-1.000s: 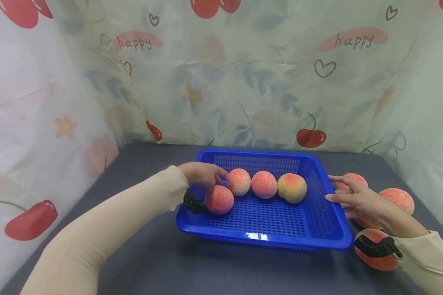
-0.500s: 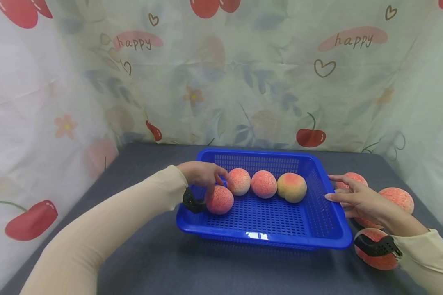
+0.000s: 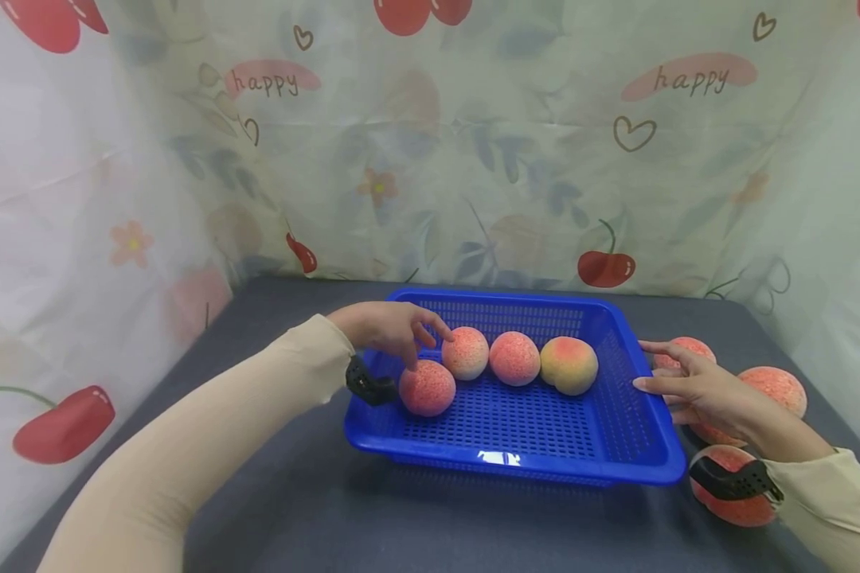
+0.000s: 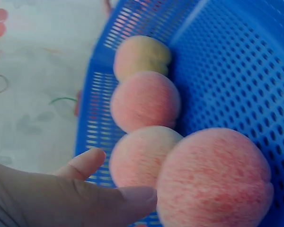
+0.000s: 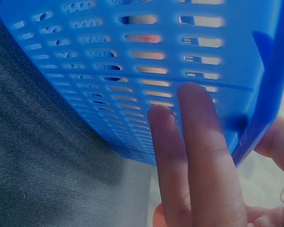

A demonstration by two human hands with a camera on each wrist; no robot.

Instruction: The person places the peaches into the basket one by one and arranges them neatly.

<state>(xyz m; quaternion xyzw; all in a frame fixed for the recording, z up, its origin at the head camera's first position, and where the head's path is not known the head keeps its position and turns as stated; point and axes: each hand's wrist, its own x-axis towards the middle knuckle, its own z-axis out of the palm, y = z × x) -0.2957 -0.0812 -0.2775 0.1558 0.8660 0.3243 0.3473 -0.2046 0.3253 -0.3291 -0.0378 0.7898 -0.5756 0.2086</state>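
In the head view a blue plastic basket stands on the table with peaches in it. My left hand hovers over its left side, fingers loosely bent and nothing in them. Right below its thumb lies a red peach; the fingertips hang by a paler peach. Beside that, in a row, are a pink peach and a yellow-green peach. My right hand holds the basket's right rim, thumb at the rim and fingers along the slotted outer wall.
Outside the basket on the right, several more peaches lie on the dark table, among them one peach behind my right hand and another peach under the wrist. A printed curtain encloses the back and sides.
My left hand has let go of the red peach and lifted slightly up and to the left. The peach stays in the basket. My right hand keeps its place on the rim.
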